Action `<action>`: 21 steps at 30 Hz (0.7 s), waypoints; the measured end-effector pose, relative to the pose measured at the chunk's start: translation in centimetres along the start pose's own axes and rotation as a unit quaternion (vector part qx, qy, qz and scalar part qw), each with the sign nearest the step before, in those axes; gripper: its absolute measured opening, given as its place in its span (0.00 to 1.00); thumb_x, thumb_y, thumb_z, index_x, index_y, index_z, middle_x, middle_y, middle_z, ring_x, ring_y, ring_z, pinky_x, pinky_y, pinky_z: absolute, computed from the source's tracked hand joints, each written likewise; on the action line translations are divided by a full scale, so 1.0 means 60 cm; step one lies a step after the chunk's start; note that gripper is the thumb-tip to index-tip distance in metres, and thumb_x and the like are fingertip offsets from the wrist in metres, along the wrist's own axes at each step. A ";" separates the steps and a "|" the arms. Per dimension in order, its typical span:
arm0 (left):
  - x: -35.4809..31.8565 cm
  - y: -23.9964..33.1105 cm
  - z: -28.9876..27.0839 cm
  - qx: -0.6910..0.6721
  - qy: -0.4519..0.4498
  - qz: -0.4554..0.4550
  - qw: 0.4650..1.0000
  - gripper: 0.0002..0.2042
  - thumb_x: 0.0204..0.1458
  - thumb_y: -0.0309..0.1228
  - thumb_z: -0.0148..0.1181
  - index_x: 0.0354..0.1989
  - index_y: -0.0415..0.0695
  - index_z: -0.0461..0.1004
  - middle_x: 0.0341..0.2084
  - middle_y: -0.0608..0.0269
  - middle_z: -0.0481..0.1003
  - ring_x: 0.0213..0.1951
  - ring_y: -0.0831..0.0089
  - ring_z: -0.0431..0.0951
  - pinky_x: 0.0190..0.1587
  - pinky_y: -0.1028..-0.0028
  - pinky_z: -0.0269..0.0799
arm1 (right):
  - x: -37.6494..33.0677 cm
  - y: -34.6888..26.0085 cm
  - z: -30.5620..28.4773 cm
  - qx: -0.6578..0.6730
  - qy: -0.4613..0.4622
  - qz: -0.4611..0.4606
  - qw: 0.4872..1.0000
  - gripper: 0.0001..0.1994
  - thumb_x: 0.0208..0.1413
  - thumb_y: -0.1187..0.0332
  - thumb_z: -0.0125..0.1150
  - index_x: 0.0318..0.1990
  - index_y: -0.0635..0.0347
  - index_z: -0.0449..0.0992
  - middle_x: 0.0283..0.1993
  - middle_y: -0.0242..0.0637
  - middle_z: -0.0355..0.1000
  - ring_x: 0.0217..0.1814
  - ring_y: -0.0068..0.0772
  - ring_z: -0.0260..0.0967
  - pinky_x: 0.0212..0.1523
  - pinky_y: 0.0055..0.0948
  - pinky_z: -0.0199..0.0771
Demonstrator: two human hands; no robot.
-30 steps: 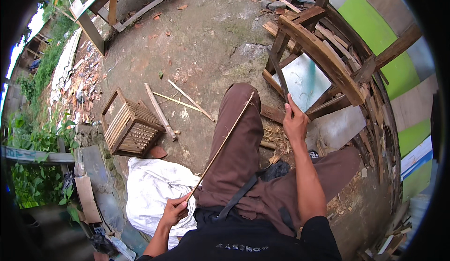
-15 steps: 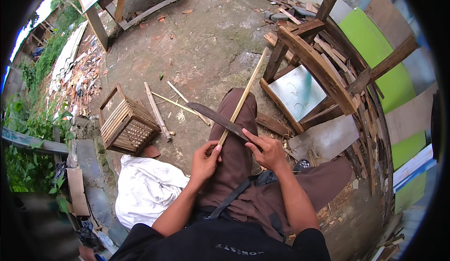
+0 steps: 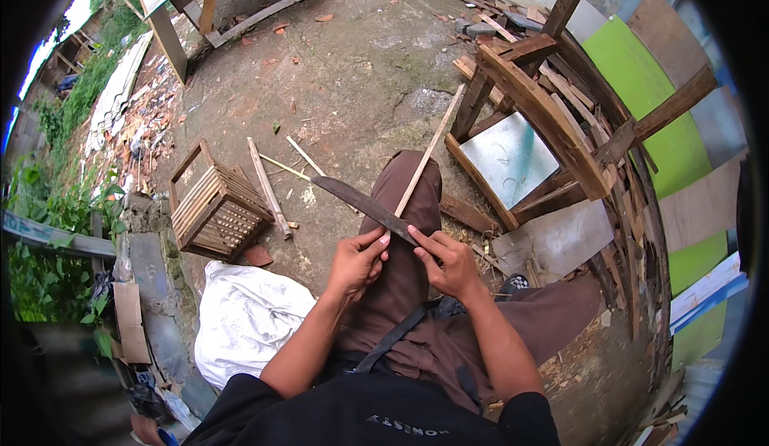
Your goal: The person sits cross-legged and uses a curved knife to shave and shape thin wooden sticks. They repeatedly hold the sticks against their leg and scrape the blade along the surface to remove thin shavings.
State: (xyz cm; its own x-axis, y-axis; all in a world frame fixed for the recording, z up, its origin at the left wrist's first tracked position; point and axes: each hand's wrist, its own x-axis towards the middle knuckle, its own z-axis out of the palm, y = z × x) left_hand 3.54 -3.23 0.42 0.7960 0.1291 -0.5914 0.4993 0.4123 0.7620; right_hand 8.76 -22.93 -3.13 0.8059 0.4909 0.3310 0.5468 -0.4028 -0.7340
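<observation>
My right hand (image 3: 448,262) is closed around the handle end of a machete (image 3: 352,196). The dark blade slants across my raised knee, its tip pointing to the far left. A long, thin, pale strip of wood or bamboo (image 3: 432,142) crosses the blade and reaches away past the knee. Its near end is pinched in my left hand (image 3: 358,263), thumb and fingers close beside the blade. Strip and blade meet over my brown trouser leg (image 3: 408,178); the exact contact is too small to make out.
Left of my leg stands a slatted wooden basket (image 3: 220,210), with loose sticks (image 3: 269,187) beside it and a white cloth (image 3: 248,314) nearer me. To the right are a wooden frame (image 3: 545,118) and piled scrap wood. A table (image 3: 164,42) stands far left.
The strip has turned in my left hand and now shows a narrower, paler side. My left hand has shifted slightly up and right, closer to the blade. The machete has moved a little.
</observation>
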 end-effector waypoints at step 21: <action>-0.105 -0.099 -0.112 -0.049 -0.003 -0.031 0.998 0.18 0.64 0.27 0.57 0.61 0.40 0.73 0.16 0.77 0.59 0.16 0.87 0.54 0.18 0.82 0.48 | -0.005 0.035 0.018 -0.102 -0.001 -0.044 0.994 0.23 0.55 0.67 0.65 0.61 0.43 0.77 0.25 0.35 0.67 0.22 0.40 0.68 0.24 0.38 0.70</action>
State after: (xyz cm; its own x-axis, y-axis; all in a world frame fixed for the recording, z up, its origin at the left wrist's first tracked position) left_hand -6.69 -0.45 -2.14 0.7661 0.0956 -0.6356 0.5130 0.5050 0.6941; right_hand 9.42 -23.10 -5.41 0.7526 0.5329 0.3867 0.6497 -0.5061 -0.5672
